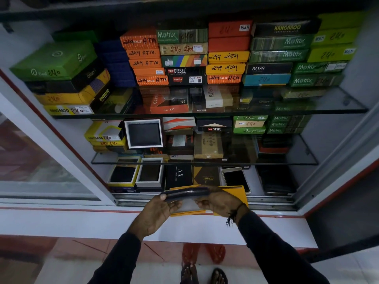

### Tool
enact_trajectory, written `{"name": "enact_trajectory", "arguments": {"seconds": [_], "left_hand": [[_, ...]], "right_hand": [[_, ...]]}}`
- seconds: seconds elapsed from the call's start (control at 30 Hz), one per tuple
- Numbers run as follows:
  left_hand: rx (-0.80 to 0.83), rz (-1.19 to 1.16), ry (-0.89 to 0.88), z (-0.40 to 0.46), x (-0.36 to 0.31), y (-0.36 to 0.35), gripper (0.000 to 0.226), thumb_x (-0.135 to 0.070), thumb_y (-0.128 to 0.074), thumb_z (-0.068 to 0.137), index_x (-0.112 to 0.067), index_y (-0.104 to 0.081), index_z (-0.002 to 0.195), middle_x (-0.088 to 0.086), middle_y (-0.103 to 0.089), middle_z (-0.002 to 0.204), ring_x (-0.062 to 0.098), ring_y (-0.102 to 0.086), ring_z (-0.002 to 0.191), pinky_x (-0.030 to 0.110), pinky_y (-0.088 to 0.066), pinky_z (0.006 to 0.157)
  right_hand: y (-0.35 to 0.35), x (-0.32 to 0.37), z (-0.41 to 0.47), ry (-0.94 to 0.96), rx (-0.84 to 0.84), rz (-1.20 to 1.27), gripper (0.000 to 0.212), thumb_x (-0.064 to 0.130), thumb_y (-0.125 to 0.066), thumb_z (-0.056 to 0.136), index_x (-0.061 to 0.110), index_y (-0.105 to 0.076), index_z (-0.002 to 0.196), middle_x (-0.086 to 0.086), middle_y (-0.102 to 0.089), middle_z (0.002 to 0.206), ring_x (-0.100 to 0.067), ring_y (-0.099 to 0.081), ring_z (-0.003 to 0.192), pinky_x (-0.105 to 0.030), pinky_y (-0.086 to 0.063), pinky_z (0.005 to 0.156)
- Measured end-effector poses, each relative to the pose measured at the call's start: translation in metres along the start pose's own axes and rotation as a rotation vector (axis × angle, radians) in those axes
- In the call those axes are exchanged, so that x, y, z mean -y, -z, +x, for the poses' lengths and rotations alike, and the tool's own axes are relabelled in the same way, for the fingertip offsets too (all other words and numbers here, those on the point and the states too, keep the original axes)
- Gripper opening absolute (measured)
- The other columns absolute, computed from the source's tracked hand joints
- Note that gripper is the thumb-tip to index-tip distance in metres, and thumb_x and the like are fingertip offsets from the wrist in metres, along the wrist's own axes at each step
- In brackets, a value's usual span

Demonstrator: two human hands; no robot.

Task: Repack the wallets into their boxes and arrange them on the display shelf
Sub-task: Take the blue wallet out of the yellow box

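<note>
I hold a dark zip wallet (185, 194) flat between both hands, just in front of the cabinet's bottom rail. My left hand (158, 214) grips its left end from below. My right hand (219, 201) grips its right end. Under the hands lies a yellow box (239, 194), partly hidden, and which hand bears it I cannot tell. The display cabinet has glass shelves (205, 161) packed with wallet boxes.
Top shelf holds stacks of orange (143, 52), green (281, 43) and yellow boxes. Open boxes with dark wallets (144, 134) stand lower down. A sliding glass door (41, 160) is at left. My sandalled feet (203, 273) are on the floor below.
</note>
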State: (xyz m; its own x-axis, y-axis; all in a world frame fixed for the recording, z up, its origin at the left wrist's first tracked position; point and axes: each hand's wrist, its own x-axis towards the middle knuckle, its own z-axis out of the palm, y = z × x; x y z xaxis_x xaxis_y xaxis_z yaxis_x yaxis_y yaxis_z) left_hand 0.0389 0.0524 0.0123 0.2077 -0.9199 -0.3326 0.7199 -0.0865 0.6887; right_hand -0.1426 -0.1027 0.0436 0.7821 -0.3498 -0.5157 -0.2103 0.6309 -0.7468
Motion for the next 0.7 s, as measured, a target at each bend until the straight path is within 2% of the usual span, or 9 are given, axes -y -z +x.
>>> {"name": "enact_trajectory", "arguments": {"seconds": [0.13,0.23,0.3,0.33,0.4,0.43,0.5,0.6,0.7], "left_hand": [[-0.162,0.128,-0.105,-0.004,0.001,0.022,0.036,-0.024,-0.085,0.066,-0.007,-0.077,0.097,0.019,-0.072,0.106,0.034,-0.067,0.101,0.035,-0.061,0.087],[-0.169,0.272,-0.128,-0.003,0.006,0.015,0.058,-0.032,-0.096,0.054,-0.009,-0.077,0.104,0.013,-0.076,0.111,0.028,-0.068,0.11,0.029,-0.057,0.093],[-0.179,0.298,-0.151,0.003,0.012,0.006,0.055,-0.027,-0.098,0.051,-0.012,-0.079,0.1,0.01,-0.077,0.107,0.025,-0.069,0.108,0.028,-0.057,0.091],[-0.175,0.31,-0.149,0.006,0.016,0.0,0.054,-0.024,-0.097,0.052,-0.011,-0.078,0.101,0.011,-0.077,0.107,0.026,-0.069,0.109,0.029,-0.057,0.09],[-0.15,0.318,-0.15,0.01,0.024,-0.008,0.07,-0.023,-0.099,0.048,-0.002,-0.071,0.109,0.015,-0.073,0.112,0.031,-0.067,0.11,0.032,-0.059,0.084],[-0.138,0.302,-0.143,0.012,0.027,-0.009,0.08,-0.023,-0.1,0.044,0.003,-0.067,0.112,0.018,-0.069,0.114,0.035,-0.064,0.11,0.033,-0.06,0.08],[-0.142,0.274,-0.123,0.01,0.029,-0.013,0.082,-0.024,-0.102,0.037,0.002,-0.068,0.107,0.02,-0.069,0.107,0.033,-0.066,0.103,0.033,-0.062,0.073],[-0.152,0.263,-0.142,0.003,0.032,-0.005,0.072,-0.031,-0.103,0.03,-0.008,-0.076,0.093,0.015,-0.076,0.093,0.024,-0.074,0.089,0.03,-0.063,0.073],[-0.135,0.232,-0.128,-0.001,0.026,0.009,0.085,-0.021,-0.101,0.042,0.003,-0.067,0.116,0.02,-0.074,0.112,0.032,-0.07,0.105,0.034,-0.061,0.085]], "right_hand": [[0.019,0.02,-0.016,0.136,-0.134,-0.13,0.033,-0.003,-0.079,0.072,0.011,-0.058,0.092,-0.017,-0.07,0.093,-0.026,-0.07,0.084,-0.032,-0.056,0.074],[0.006,0.029,-0.03,0.231,-0.233,-0.279,0.041,-0.001,-0.085,0.064,0.013,-0.053,0.085,-0.021,-0.073,0.091,-0.028,-0.069,0.083,-0.036,-0.056,0.071],[-0.021,0.026,-0.034,0.36,-0.329,-0.375,0.039,-0.003,-0.085,0.063,0.01,-0.055,0.084,-0.019,-0.075,0.081,-0.022,-0.072,0.075,-0.028,-0.058,0.063],[-0.037,0.022,-0.033,0.446,-0.367,-0.484,0.036,-0.004,-0.084,0.063,0.009,-0.056,0.081,-0.018,-0.074,0.077,-0.019,-0.073,0.071,-0.025,-0.057,0.06],[-0.069,0.009,-0.03,0.574,-0.41,-0.79,0.028,-0.001,-0.078,0.065,0.013,-0.057,0.077,-0.01,-0.071,0.071,-0.018,-0.07,0.066,-0.025,-0.057,0.058],[-0.084,0.002,-0.03,0.592,-0.441,-0.941,0.023,0.002,-0.074,0.069,0.016,-0.057,0.077,-0.005,-0.069,0.072,-0.017,-0.069,0.067,-0.027,-0.058,0.061],[-0.102,-0.006,-0.034,0.609,-0.49,-1.137,0.016,0.004,-0.064,0.08,0.017,-0.056,0.086,-0.003,-0.066,0.081,-0.018,-0.064,0.078,-0.029,-0.056,0.069],[-0.11,-0.007,-0.04,0.661,-0.44,-1.261,0.015,0.002,-0.055,0.087,0.011,-0.056,0.099,-0.011,-0.064,0.096,-0.027,-0.059,0.09,-0.028,-0.043,0.071],[-0.1,0.002,-0.043,0.626,-0.415,-1.199,0.016,0.004,-0.058,0.087,0.015,-0.053,0.096,-0.009,-0.068,0.091,-0.024,-0.066,0.086,-0.025,-0.045,0.064]]}}
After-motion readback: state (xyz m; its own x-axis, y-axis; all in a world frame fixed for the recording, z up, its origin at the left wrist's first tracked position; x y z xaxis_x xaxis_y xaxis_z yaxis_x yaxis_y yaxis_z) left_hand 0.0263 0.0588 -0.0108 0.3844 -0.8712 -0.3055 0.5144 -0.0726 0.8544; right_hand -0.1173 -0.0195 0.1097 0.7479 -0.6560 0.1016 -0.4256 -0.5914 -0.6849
